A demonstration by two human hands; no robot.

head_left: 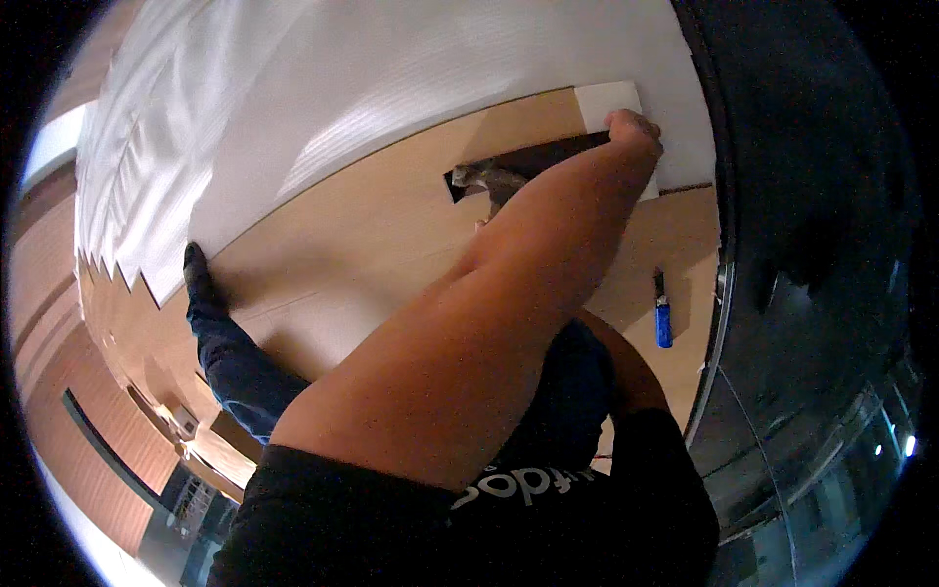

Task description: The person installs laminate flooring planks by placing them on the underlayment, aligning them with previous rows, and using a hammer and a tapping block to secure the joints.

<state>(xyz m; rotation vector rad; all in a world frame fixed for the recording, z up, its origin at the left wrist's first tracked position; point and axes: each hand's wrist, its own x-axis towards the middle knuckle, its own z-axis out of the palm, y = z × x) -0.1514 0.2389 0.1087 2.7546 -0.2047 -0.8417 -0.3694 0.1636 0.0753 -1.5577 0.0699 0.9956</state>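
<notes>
My left arm reaches across to the upper right. At its end my left hand (636, 132) is closed at the right end of a long, flat dark bar (553, 157). The bar lies on wood-look floor planks (381, 186), beside a pale end piece (608, 98). A hammer (474, 176) shows its worn metal head over the bar's left end; my left forearm hides most of its handle. My right arm passes beneath the left one. Only a bit of my right hand (480, 226) peeks out, by the hammer's handle.
White underlay sheet (411, 59) spreads beyond the planks, with a zigzag edge at left. A blue-handled utility knife (663, 323) lies on the planks at right. Dark glossy surface (802, 245) borders the floor there. My leg (230, 357) stretches out left, near several items (181, 421).
</notes>
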